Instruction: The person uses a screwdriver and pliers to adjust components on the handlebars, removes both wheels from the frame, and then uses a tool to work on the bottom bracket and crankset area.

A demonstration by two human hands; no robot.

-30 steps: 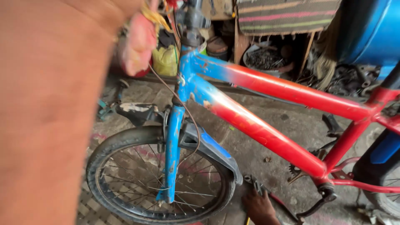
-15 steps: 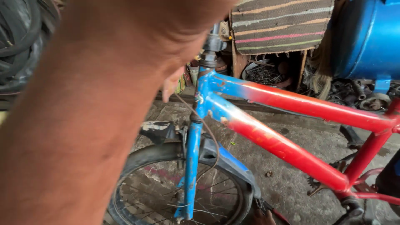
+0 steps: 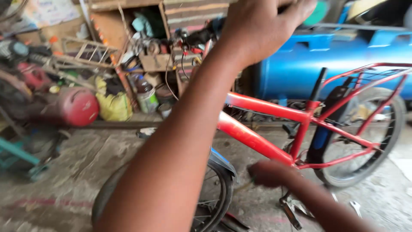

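A red and blue bicycle (image 3: 257, 139) stands on the concrete floor, its front wheel (image 3: 214, 197) low in the middle and its rear wheel (image 3: 365, 137) at the right. My left arm crosses the view from the bottom. My left hand (image 3: 262, 25) lies at the top by the handlebar (image 3: 201, 36), hiding what is under its palm. My right hand (image 3: 268, 172) is blurred, just below the red down tube near the pedal (image 3: 289, 210). Its fingers look closed, with something thin sticking out to the left.
A large blue tank (image 3: 334, 60) lies behind the bicycle. Cluttered wooden shelves (image 3: 150, 51), a red round tank (image 3: 79, 105), a yellow bag (image 3: 112, 105) and cans fill the back left. A red rear carrier rack (image 3: 373, 73) sits over the rear wheel.
The view has swung right and pulled back, so the rear wheel and rack now show. My left arm has moved away from the camera toward the handlebar. My right hand has come up under the frame.
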